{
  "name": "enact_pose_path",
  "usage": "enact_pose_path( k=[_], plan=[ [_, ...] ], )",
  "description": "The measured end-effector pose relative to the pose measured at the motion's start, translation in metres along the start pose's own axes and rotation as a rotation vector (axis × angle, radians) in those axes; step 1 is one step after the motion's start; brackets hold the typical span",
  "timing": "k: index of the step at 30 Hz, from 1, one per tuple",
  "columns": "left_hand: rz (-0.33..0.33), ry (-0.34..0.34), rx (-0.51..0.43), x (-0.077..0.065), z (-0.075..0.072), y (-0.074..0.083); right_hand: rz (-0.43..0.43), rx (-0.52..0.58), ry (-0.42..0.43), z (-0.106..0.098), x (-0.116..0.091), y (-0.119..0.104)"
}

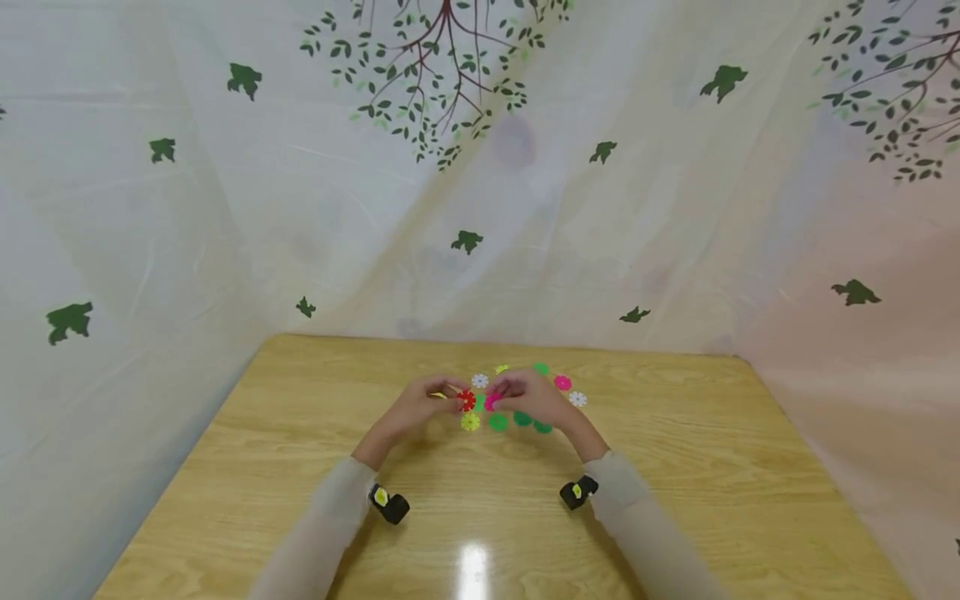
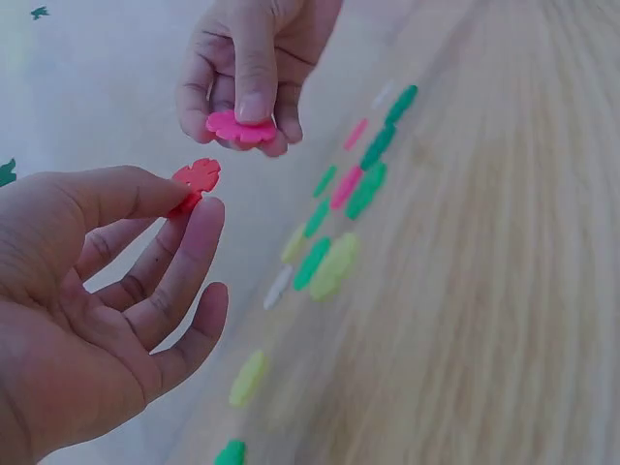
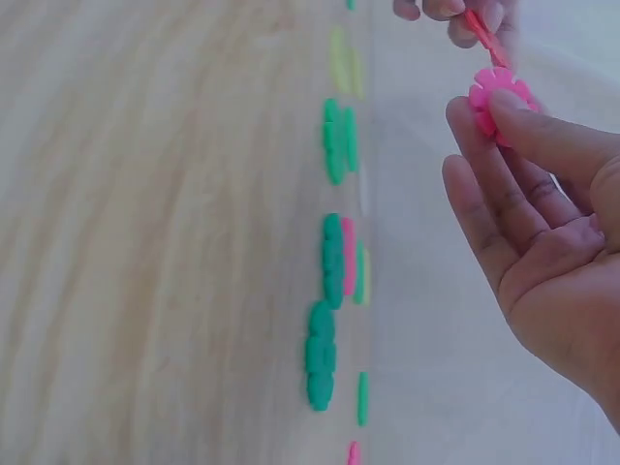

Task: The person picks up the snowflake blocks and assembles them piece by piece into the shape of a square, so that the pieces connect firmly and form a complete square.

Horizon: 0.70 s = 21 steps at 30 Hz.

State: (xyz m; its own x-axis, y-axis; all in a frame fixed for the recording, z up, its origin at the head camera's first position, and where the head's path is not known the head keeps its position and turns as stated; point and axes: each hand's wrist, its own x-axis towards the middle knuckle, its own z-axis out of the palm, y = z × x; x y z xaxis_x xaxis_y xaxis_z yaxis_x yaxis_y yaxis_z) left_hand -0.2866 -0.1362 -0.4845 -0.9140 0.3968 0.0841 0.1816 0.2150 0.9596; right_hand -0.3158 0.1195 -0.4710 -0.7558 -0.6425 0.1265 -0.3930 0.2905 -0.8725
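My left hand (image 1: pixel 418 407) pinches a red snowflake disc (image 2: pixel 201 175), a flat plastic piece with a notched rim, between thumb and fingertips. Facing it, my right hand (image 1: pixel 536 397) pinches a pink snowflake disc (image 3: pixel 497 97), its thumb flat on the disc's face. Both discs are raised above the table, edges toward each other. A narrow gap shows between them in the left wrist view, while they overlap in the right wrist view. The other fingers of each hand are loosely bent around no object.
Several more discs lie on the wooden table (image 1: pixel 480 492) beneath and behind the hands, among them a yellow disc (image 1: pixel 470 422), a green disc (image 1: pixel 498 422), a white disc (image 1: pixel 577 399) and another pink disc (image 1: pixel 562 382). A patterned cloth (image 1: pixel 375 250) hangs behind the table's far edge.
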Motion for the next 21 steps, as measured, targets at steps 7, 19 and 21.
enact_pose_path(
  k=[7, 19, 21],
  plan=[
    [-0.048, 0.111, -0.119, 0.012, 0.005, 0.004, 0.008, 0.073, 0.189, -0.002, 0.007, 0.0],
    [-0.124, 0.194, -0.326, 0.024, 0.014, 0.019, -0.055, 0.14, 0.383, 0.005, 0.008, -0.006],
    [-0.129, 0.194, -0.341, 0.025, 0.016, 0.02, -0.067, 0.153, 0.396, 0.006, 0.007, -0.006]
  ],
)
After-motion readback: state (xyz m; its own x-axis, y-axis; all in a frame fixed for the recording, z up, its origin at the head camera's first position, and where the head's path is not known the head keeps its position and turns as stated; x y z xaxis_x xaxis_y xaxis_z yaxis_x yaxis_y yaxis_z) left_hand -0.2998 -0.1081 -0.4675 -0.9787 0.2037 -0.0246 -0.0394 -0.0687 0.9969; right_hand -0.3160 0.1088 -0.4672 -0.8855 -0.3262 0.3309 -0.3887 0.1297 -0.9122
